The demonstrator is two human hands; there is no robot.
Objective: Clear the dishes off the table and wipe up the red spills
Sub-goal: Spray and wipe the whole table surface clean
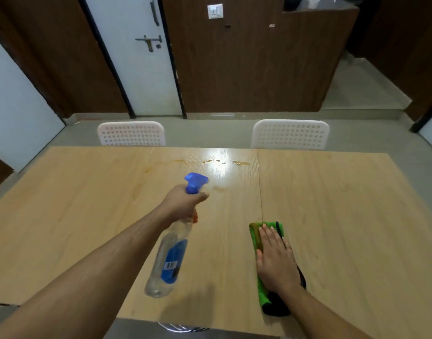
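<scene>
Over the bench [332, 204], left hand [183, 201] grips spray bottle [169, 260] at the neck, fingers curled round it; long axis tilted, nozzle aimed far toward smeared spills [224, 162]. Right hand [275, 258] flat, fingers straight, pressing green cloth [255, 238] at near-right.

Two chairs [131, 133] [290, 134], perhaps several spills [224, 162]

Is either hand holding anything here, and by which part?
The left hand grips the spray bottle by its neck, under the blue trigger head. The right hand lies flat on the green cloth.
</scene>
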